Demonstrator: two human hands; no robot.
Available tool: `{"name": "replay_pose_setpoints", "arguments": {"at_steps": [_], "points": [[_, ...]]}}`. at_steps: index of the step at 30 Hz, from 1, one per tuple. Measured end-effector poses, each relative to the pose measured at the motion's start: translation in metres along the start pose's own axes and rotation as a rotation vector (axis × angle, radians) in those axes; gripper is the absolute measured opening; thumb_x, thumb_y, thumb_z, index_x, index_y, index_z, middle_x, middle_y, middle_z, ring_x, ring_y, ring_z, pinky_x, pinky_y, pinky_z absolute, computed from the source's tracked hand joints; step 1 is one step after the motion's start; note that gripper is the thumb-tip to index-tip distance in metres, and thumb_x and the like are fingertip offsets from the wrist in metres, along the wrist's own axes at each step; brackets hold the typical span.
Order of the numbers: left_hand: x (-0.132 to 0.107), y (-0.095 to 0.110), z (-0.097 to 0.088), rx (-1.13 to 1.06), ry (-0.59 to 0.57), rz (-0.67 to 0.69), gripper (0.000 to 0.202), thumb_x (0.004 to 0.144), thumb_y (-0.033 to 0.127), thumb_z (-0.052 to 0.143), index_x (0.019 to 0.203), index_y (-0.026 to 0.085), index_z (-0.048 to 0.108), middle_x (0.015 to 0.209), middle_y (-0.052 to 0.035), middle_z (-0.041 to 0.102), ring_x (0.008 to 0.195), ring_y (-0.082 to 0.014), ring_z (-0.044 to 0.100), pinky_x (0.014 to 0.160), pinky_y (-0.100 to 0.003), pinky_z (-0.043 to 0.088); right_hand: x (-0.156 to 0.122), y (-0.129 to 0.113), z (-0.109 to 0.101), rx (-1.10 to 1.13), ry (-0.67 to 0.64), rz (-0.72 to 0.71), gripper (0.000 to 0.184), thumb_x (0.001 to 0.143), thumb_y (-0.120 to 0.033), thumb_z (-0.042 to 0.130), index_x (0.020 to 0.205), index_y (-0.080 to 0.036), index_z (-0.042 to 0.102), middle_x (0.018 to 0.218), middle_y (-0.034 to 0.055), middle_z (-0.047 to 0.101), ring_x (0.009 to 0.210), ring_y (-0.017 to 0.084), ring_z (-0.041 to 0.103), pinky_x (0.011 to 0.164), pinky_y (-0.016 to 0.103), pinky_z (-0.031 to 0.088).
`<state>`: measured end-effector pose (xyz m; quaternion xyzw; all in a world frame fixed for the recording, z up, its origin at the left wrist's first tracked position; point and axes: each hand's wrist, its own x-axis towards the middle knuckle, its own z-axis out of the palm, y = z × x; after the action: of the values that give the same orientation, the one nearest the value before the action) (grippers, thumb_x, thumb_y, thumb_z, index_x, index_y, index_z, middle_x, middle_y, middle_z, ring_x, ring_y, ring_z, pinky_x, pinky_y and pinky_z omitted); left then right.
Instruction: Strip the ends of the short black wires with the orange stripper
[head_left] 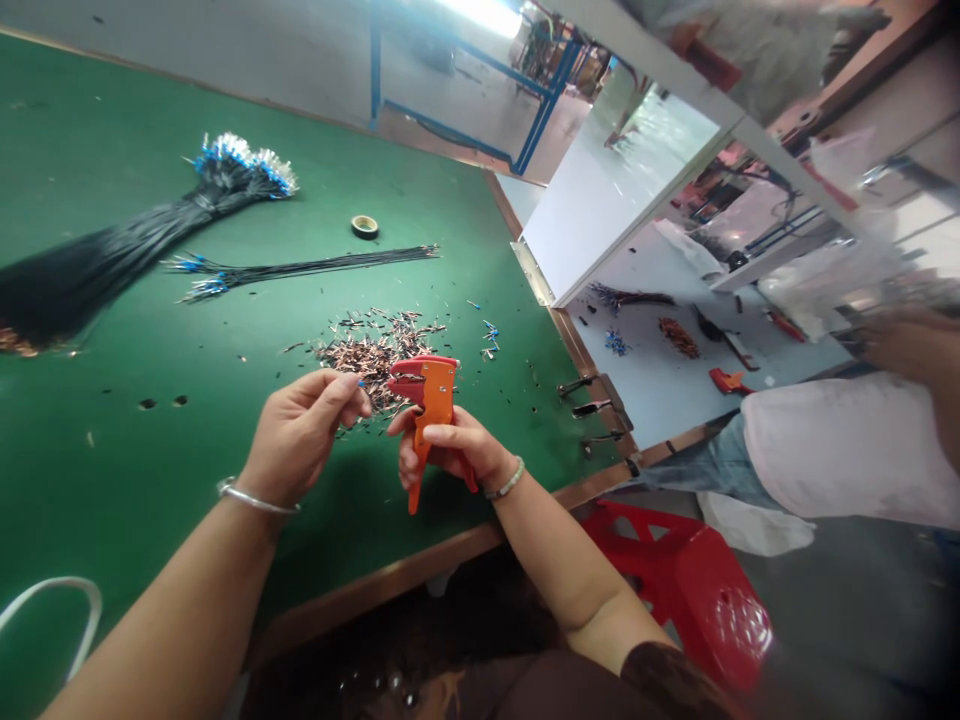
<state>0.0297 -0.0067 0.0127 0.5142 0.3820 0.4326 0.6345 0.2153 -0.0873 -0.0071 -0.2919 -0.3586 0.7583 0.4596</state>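
Note:
My left hand (300,435) pinches a thin wire with a blue tip (361,384) between thumb and fingers, close to the jaws of an orange self-adjusting wire stripper (435,395). My right hand (442,450) grips that stripper by its handles. Just behind both hands lies a loose heap of short wire pieces with bare copper ends (371,350), on a green table mat (112,450). Farther left lies a large bundle of black wires with blue terminals (150,240). A thinner group of black wires (300,268) lies beside it.
A small roll of tape (364,227) lies on the mat. Metal clamps (592,405) sit on the table's right edge, beyond which stands a white bench (645,340) holding tools and wires. A seated co-worker's arm (907,345) shows at right, and a red plastic stool (682,590) stands below.

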Motion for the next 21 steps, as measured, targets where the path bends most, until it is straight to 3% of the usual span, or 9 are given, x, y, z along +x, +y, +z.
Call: {"name": "replay_pose_setpoints", "arguments": {"at_steps": [9,13,21], "points": [[0.000,-0.012,-0.004,0.094,-0.061,-0.040,0.028,0.083,0.043,0.068,0.072,0.018,0.067,0.065,-0.0018,0.062,0.059,-0.0115,0.053,0.058,-0.022,0.043,-0.002,0.000,0.001,-0.075,-0.091,0.065,0.049,0.084,-0.047,0.070,0.113,-0.009,0.059,0.079,0.0062,0.068,0.068,0.020,0.069,0.062,0.036,0.059],[0.000,-0.020,-0.008,0.051,-0.087,-0.078,0.026,0.083,0.044,0.069,0.080,0.018,0.070,0.068,-0.0021,0.063,0.062,-0.0122,0.055,0.061,-0.023,0.045,-0.002,0.000,0.001,-0.081,-0.089,0.062,0.055,0.084,-0.054,0.068,0.114,-0.009,0.059,0.078,0.0062,0.068,0.065,0.019,0.069,0.060,0.034,0.059],[0.000,-0.019,-0.006,-0.001,-0.101,-0.079,0.028,0.083,0.043,0.069,0.073,0.017,0.068,0.066,-0.0025,0.061,0.060,-0.0116,0.052,0.059,-0.023,0.044,-0.002,0.001,0.001,-0.137,-0.048,0.074,0.057,0.084,-0.058,0.067,0.110,-0.008,0.060,0.070,0.0040,0.068,0.059,0.016,0.067,0.055,0.029,0.057]]}}
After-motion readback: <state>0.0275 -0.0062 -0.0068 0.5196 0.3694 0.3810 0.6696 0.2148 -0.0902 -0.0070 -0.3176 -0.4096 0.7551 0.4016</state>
